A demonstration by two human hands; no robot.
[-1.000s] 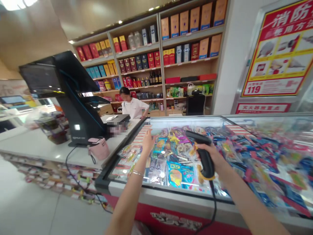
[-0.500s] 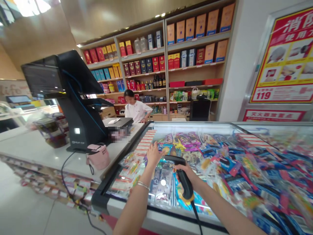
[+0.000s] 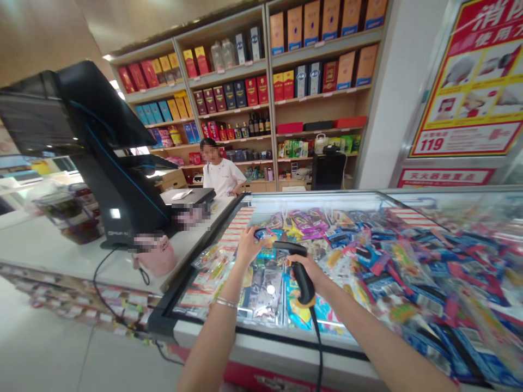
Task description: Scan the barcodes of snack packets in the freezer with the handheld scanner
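Note:
My right hand (image 3: 304,267) is wrapped round the grip of a black barcode scanner (image 3: 302,283) with yellow trim near its base. Its head points left, towards my left hand (image 3: 248,246). A cable runs down from the grip. My left hand, a bracelet on its wrist, is over the left part of a display freezer (image 3: 196,332). Its thumb and fingers are around a small blue packet (image 3: 263,234), partly hidden by the hand. Many colourful wrapped packets (image 3: 314,220) lie in the freezer below and around both hands.
At left, a counter (image 3: 118,272) carries a black checkout terminal (image 3: 126,201), a pink bag (image 3: 155,261) and stacked tubs (image 3: 77,218). A person in white (image 3: 223,177) is behind it, before shelves of boxes. A loose cable (image 3: 100,288) hangs off the counter.
The view has shifted, so the terminal and shelves sit further left and higher. Both hands remain close together over the freezer, the scanner still in my right hand.

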